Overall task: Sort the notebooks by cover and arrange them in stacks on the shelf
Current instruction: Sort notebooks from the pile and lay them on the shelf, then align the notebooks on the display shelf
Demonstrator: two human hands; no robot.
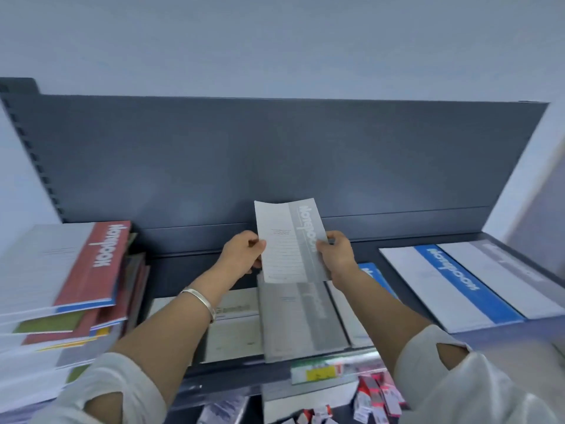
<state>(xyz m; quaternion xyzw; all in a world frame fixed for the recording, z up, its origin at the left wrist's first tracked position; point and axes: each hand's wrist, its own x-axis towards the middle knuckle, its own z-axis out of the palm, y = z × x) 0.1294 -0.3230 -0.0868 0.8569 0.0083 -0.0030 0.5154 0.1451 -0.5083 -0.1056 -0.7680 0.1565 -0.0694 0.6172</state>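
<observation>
- Frame centre: both hands hold a thin grey notebook point(290, 240) upright, the left hand point(243, 254) pinching its left edge, the right hand point(334, 254) its right.
- Just below it, a flat grey stack point(301, 322) lies on the dark metal shelf point(195, 270).
- Left: a slanting pile topped by a glossy red-spined notebook point(94, 264).
- Right: a blue-banded notebook point(458, 286).

Sleeves: white, loose, light fabric, hems near the elbow. In view, left sleeve point(128, 374) at 7 o'clock, right sleeve point(495, 390) at 5 o'clock. Each carries a teardrop cut-out point(452, 351) close to the hem. Forearms bare. At the wrist of the left hand point(241, 255): one bangle point(200, 301), plain flat band, silver-coloured.
</observation>
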